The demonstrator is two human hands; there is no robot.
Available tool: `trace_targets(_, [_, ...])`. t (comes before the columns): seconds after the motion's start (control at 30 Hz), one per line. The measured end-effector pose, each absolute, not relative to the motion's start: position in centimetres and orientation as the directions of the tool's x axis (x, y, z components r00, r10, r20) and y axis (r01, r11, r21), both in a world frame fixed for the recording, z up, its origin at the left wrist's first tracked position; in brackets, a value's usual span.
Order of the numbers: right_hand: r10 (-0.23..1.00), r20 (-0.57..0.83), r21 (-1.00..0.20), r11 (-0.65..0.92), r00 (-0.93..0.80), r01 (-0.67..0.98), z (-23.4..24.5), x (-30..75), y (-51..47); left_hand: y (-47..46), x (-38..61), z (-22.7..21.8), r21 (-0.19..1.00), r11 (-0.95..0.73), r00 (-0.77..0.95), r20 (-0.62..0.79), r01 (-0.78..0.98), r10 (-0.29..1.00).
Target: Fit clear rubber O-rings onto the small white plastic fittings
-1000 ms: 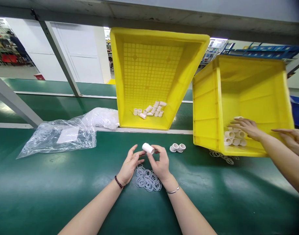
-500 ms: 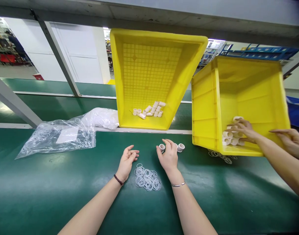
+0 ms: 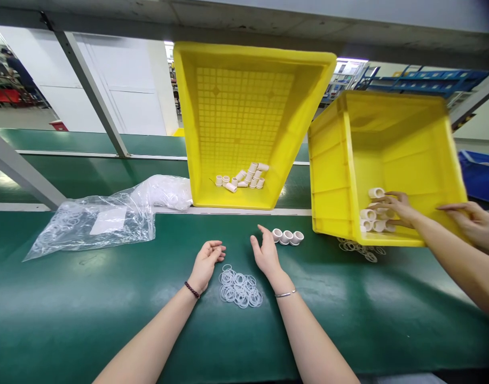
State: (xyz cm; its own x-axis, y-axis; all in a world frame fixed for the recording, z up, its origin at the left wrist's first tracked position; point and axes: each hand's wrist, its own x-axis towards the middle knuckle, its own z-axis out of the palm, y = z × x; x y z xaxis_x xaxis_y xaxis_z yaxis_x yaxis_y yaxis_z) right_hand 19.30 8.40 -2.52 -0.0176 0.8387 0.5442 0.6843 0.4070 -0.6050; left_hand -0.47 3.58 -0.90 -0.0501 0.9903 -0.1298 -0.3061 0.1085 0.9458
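Your left hand [image 3: 204, 265] is loose, with its fingers bent in, and nothing shows in it. Your right hand [image 3: 267, 256] looks empty too, thumb and fingers apart. 3 short white plastic tubes [image 3: 286, 238] stand in a row on the shiny green table [image 3: 48, 309], just beside your right hand; I can't tell if it touches the nearest 1. If that hand knocks the row, a tube could tip and roll, because it's round.

A pile of thin, pale rings [image 3: 239, 288] lies between your wrists. A dragging wrist might spread them, and since they overlap, 2 could come up together.

Straight ahead, a big yellow plastic bin [image 3: 244, 106] has more white tubes [image 3: 230, 187] low inside. A clear plastic bag [image 3: 74, 234] lies to your left. On your right, a 2nd yellow plastic bin [image 3: 330, 176] and a co-worker's hands [image 3: 400, 208] block the way; reaching wide there might cause a bump.
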Motion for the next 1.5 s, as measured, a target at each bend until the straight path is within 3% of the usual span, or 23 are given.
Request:
trace_targets(0.07, [0.845,0.531,-0.599,0.427,-0.064,0.677,-2.0,19.3,8.2,3.6,-0.4,-0.8,0.949,0.104,-0.043,-0.122,-0.297,0.992])
trace_targets(0.13, [0.844,0.476,-0.588,0.514,-0.246,0.625,-1.2,18.7,7.4,3.7,-0.4,-0.8,0.953,0.094,-0.048,-0.112,-0.288,0.993])
trace_targets(0.23, [0.746,0.381,-0.536,0.659,-0.545,0.527,0.0,17.4,6.0,3.9,-0.7,-1.0,0.964,0.062,-0.088,-0.088,-0.260,0.992])
trace_targets(0.3, [0.692,0.357,-0.487,0.711,-0.627,0.507,0.5,16.7,5.4,4.1,-1.2,-1.3,0.979,0.018,-0.124,-0.044,-0.203,0.991])
trace_targets(0.47, [0.689,0.363,-0.505,0.712,-0.628,0.489,0.2,16.2,5.4,5.7,-2.0,-2.0,0.981,-0.100,-0.149,0.125,0.167,0.981])
trace_targets(0.63, [0.758,0.350,-0.648,0.620,-0.550,0.442,-0.4,15.9,5.7,12.4,-0.9,0.1,0.876,-0.193,-0.006,0.218,0.443,0.976])
trace_targets(0.77, [0.835,0.328,-0.799,0.495,-0.442,0.341,-0.4,16.0,5.9,19.6,1.1,2.6,0.742,-0.229,0.111,0.205,0.630,0.972])
trace_targets(0.97, [0.876,0.276,-0.883,0.394,-0.395,0.256,-0.7,16.1,7.5,26.1,4.1,3.6,0.612,-0.109,0.050,0.114,0.784,0.992])
trace_targets(1.1, [0.898,0.284,-0.890,0.377,-0.337,0.256,-0.9,16.2,8.4,28.2,5.0,3.1,0.655,-0.066,0.000,0.101,0.753,0.995])
trace_targets(1.23, [0.903,0.290,-0.889,0.377,-0.318,0.260,-0.8,16.4,8.4,29.1,4.5,3.1,0.792,-0.071,-0.058,0.133,0.607,0.989])
trace_targets(1.4, [0.898,0.307,-0.887,0.390,-0.317,0.247,-1.0,16.4,8.1,27.3,2.8,3.7,0.968,-0.080,-0.227,0.136,0.237,0.964])
trace_targets(1.5, [0.907,0.287,-0.914,0.355,-0.310,0.195,-1.3,16.4,8.1,23.7,1.9,3.9,0.992,-0.105,-0.297,0.079,-0.072,0.952])
